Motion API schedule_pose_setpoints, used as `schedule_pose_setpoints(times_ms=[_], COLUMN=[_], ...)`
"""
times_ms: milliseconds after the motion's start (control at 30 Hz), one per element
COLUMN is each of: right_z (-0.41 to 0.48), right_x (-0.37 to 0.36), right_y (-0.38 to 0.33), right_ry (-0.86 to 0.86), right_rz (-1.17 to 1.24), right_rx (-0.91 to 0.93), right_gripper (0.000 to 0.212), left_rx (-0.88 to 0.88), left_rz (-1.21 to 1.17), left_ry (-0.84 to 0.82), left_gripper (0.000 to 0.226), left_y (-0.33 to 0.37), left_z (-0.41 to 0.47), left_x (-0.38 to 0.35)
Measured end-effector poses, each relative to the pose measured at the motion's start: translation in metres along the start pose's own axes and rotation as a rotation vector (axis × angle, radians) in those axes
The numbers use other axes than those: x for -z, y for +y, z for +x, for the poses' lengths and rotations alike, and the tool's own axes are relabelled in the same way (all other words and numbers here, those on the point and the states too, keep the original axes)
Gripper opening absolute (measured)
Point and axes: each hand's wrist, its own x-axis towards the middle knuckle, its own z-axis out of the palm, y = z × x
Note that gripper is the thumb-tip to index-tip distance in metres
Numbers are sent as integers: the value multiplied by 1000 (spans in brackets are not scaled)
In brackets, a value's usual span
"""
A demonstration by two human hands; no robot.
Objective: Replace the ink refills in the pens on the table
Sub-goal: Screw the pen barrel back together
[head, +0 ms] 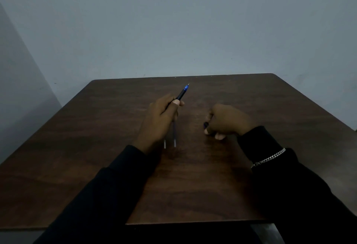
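- Wall (pixel 173 21): a plain grey-blue surface is seen behind the table, filling the 12 o'clock half of the view.
- Table (pixel 77 137): a dark brown wood-grain top is shown, its far edge set against the wall and its near edge cut by both forearms.
- Sleeves (pixel 108 195): both forearms are covered in black fabric, entering from 7 and 5 o'clock.
- Left hand (pixel 160 120): held just left of the table's centre, curled around a pen, with the thumb pressed on the barrel.
- Right hand (pixel 226 121): set at 3 o'clock from the left hand, closed into a loose fist on a small dark blue piece (pixel 206 125) that protrudes at its 9 o'clock side; what this piece is cannot be told.
- Pen (pixel 183 92): dark barrel with a blue tip section, gripped by the left hand and pointed toward 1 o'clock, raised above the table.
- Refills (pixel 174 135): two thin grey rods are seen at 6 o'clock below the left hand, roughly parallel; whether they are held or lie on the table cannot be told.
- Bracelet (pixel 270 158): a silver chain is worn over the right sleeve.
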Motion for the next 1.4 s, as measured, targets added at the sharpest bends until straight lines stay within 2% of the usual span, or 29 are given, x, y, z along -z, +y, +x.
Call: schedule_pose_setpoints(times_ms=[133, 200, 467, 600, 767, 967, 1167, 1400], right_z=[3, 5, -1, -5, -4, -3, -2, 0], right_x=[-1, 1, 13, 20, 18, 15, 6, 3], right_y=[1, 2, 0, -1, 1, -1, 2, 4], right_ry=[29, 49, 318, 327, 358, 320, 257, 296], right_rz=[8, 98, 930, 1146, 1085, 978, 686, 624], right_rx=[27, 49, 356, 436, 467, 459, 523, 560], right_gripper=[16, 12, 9, 11, 13, 13, 22, 22], left_rx=[33, 74, 124, 130, 97, 75, 37, 56], left_rz=[-48, -73, -136, -125, -84, -54, 45, 71], left_ry=[-32, -40, -166, -218, -272, -293, -291, -283], left_gripper=[28, 27, 23, 22, 21, 21, 22, 23], left_y=[0, 1, 2, 8, 15, 19, 18, 21], left_z=[1, 0, -3, -7, -9, -10, -13, -17], left_x=[-1, -1, -3, -5, -4, -2, -2, -5])
